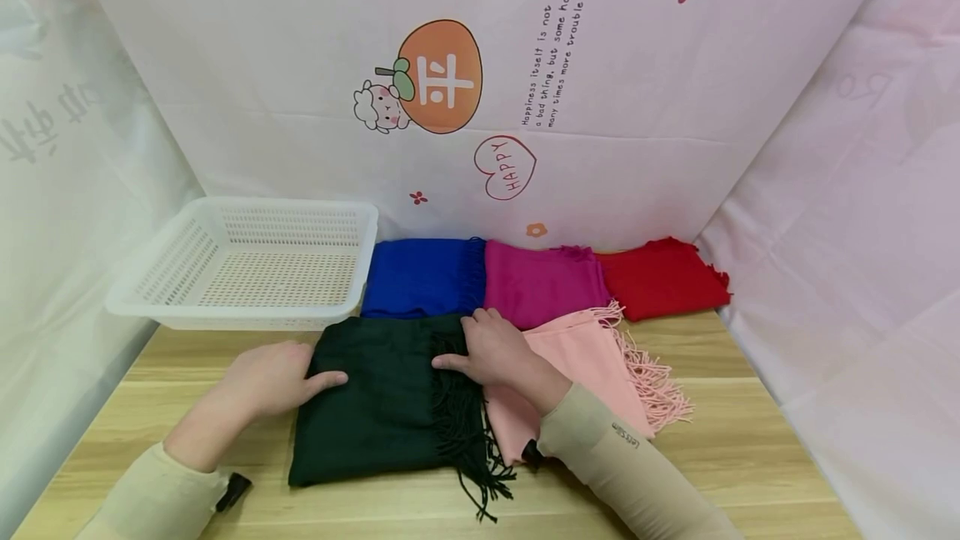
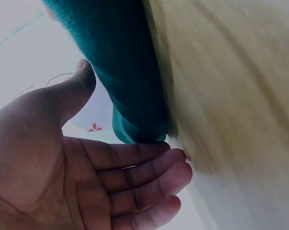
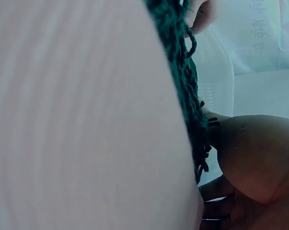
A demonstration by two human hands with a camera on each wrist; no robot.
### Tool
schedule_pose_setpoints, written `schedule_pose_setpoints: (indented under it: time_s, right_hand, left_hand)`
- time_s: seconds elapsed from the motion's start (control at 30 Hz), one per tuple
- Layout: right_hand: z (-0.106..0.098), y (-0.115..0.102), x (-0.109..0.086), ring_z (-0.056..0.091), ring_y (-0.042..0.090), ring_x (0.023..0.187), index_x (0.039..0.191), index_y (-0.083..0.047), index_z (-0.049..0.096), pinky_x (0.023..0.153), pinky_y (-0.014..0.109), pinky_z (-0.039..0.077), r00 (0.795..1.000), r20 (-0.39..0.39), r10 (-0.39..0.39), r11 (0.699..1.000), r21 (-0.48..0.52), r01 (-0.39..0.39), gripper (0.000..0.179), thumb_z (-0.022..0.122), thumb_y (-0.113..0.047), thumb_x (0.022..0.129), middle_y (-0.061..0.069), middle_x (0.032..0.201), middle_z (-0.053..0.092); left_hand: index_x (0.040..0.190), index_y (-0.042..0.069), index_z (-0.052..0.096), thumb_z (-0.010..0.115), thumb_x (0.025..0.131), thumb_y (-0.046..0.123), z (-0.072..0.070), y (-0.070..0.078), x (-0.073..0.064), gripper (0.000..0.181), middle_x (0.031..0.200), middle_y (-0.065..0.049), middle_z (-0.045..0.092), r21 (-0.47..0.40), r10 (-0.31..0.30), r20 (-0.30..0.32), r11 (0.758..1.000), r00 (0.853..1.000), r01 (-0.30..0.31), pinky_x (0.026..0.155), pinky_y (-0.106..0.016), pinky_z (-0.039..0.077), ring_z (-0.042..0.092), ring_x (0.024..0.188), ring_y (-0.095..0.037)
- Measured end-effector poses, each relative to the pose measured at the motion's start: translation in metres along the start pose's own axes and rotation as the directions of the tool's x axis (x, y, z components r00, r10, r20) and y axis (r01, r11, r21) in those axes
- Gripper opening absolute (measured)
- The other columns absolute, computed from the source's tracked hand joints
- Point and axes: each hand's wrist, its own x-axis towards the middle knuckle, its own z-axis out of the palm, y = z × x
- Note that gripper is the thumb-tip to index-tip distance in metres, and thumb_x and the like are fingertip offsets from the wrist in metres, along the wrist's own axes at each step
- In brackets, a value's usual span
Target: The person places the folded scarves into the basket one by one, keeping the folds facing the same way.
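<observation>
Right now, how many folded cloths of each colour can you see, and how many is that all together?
Dark green cloth: 1
Blue cloth: 1
Purple-pink cloth: 1
Red cloth: 1
Light pink cloth: 1
Total: 5 cloths

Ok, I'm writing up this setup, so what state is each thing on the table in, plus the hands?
Green scarf, folded, green fringe loose on the right
Pink scarf, folded, partly hidden, pink fringe splayed
Blue scarf, folded
Magenta scarf, folded
Red scarf, folded
Basket, upright
Left hand, thumb over the green scarf's left edge
Right hand, touching the green scarf's far right corner
</observation>
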Motion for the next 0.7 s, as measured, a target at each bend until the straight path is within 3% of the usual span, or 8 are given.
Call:
schedule_pose_setpoints:
  time_s: [0.07, 0.3, 0.43, 0.57, 0.7]
  right_hand:
    - [0.0, 0.0, 0.0, 0.061, 0.038, 0.13, 0.151, 0.004, 0.063, 0.115, 0.051, 0.052, 1.0, 0.001, 0.0, 1.0, 0.003, 0.0, 0.095, 0.065, -0.076, 0.101, 0.022, 0.14, 0.066]
    - [0.001, 0.0, 0.0, 0.059, 0.039, 0.133, 0.153, 0.003, 0.062, 0.117, 0.051, 0.05, 1.0, 0.0, -0.01, 1.0, 0.03, 0.01, 0.096, 0.066, -0.077, 0.1, 0.022, 0.143, 0.065]
    - [0.002, 0.0, 0.0, 0.059, 0.038, 0.133, 0.153, 0.003, 0.062, 0.117, 0.05, 0.05, 1.0, -0.001, -0.023, 0.999, 0.044, 0.023, 0.095, 0.067, -0.076, 0.1, 0.022, 0.143, 0.066]
    - [0.003, 0.001, 0.001, 0.057, 0.039, 0.136, 0.155, 0.002, 0.061, 0.118, 0.051, 0.048, 1.0, 0.002, -0.027, 0.996, 0.088, 0.027, 0.095, 0.068, -0.075, 0.1, 0.021, 0.147, 0.065]
    - [0.004, 0.002, 0.002, 0.055, 0.039, 0.141, 0.158, 0.001, 0.058, 0.119, 0.051, 0.049, 1.0, 0.014, -0.01, 0.987, 0.16, 0.008, 0.096, 0.071, -0.074, 0.099, 0.021, 0.152, 0.062]
  left_hand:
    - [0.098, 0.008, 0.073, 0.065, 0.102, 0.074, -0.001, 0.001, -0.001, 0.066, 0.087, -0.004, 0.071, -0.011, -0.009, 0.024, 1.0, 1.0, 0.01, 0.072, -0.053, 0.06, 0.065, 0.073, -0.019]
    - [0.114, 0.005, 0.078, 0.066, 0.103, 0.071, -0.001, 0.0, 0.0, 0.068, 0.101, -0.009, 0.078, -0.063, -0.008, 0.062, 0.998, 0.998, 0.012, 0.081, -0.058, 0.062, 0.068, 0.081, -0.019]
    - [0.114, 0.004, 0.077, 0.067, 0.104, 0.068, 0.0, -0.002, 0.001, 0.066, 0.104, -0.01, 0.078, -0.11, 0.009, 0.073, 0.994, 0.997, -0.001, 0.084, -0.058, 0.061, 0.068, 0.084, -0.019]
    - [0.106, 0.007, 0.074, 0.072, 0.104, 0.062, 0.003, -0.006, 0.003, 0.056, 0.095, -0.005, 0.073, -0.21, 0.023, 0.091, 0.978, 0.996, -0.003, 0.077, -0.05, 0.059, 0.063, 0.08, -0.017]
    - [0.097, 0.01, 0.067, 0.077, 0.102, 0.056, 0.006, -0.01, 0.004, 0.047, 0.082, 0.0, 0.061, -0.325, 0.017, 0.112, 0.946, 0.994, 0.02, 0.068, -0.039, 0.049, 0.056, 0.072, -0.018]
